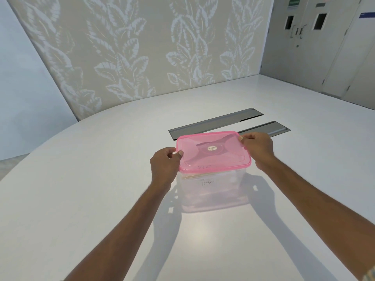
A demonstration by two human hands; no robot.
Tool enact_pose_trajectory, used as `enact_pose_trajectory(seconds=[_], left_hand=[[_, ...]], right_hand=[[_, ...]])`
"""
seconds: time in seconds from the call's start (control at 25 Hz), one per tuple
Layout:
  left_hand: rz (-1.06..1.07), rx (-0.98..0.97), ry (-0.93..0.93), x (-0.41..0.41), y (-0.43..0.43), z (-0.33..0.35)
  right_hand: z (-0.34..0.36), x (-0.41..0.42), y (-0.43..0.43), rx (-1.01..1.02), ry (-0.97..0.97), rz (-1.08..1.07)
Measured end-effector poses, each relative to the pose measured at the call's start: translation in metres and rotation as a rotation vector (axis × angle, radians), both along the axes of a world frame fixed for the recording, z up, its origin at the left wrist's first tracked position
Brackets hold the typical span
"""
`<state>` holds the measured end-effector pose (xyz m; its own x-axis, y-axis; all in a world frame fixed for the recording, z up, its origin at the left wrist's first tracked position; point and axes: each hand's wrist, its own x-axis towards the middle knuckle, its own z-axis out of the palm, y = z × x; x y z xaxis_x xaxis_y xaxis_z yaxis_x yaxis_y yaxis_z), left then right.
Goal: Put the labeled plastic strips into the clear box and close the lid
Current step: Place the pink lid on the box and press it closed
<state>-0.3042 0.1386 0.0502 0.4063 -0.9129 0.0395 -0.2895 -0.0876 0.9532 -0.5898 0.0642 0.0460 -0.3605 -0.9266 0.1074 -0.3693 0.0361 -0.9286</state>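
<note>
A clear plastic box (213,193) stands on the white table (81,189), with handwriting showing faintly through its front wall. A translucent pink lid (213,152) lies on top of the box, a round sticker at its centre. My left hand (165,164) grips the lid's left edge, thumb on top. On the opposite side my right hand (257,148) holds the lid's far right corner, fingers curled over the rim. Pale strips (199,176) lie just under the lid inside the box; their labels are only faintly readable.
Two grey metal cable hatches (217,121) are set into the table just behind the box. A leaf-patterned wall runs along the table's far edge. Grey double doors (300,27) stand at the back right.
</note>
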Motion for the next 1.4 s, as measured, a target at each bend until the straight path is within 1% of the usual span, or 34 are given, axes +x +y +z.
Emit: enact_pose_trajectory(seconds=[0.24,0.6,0.92,1.08,1.24,1.32,1.4], left_hand=[[0.024,0.057,-0.002,0.008,-0.006,-0.019],[0.019,0.128,-0.035,0.008,-0.013,-0.036],[-0.002,0.111,-0.059,0.007,-0.014,-0.041],[-0.033,0.097,-0.103,0.009,-0.011,-0.043],[-0.053,0.097,-0.087,0.011,-0.007,-0.044],[-0.071,0.089,-0.165,0.012,-0.005,-0.044],[-0.150,0.029,-0.320,0.014,-0.001,-0.044]], right_hand=[[-0.016,0.014,-0.009,0.098,0.082,0.055],[-0.024,0.018,-0.015,0.085,0.219,0.059],[-0.032,0.017,-0.014,0.192,0.254,0.087],[-0.035,0.011,-0.013,0.191,0.297,0.106],[-0.034,0.006,-0.010,0.207,0.315,0.149],[-0.033,0.008,-0.005,0.181,0.379,0.169],[-0.029,0.011,0.006,0.130,0.518,0.229]])
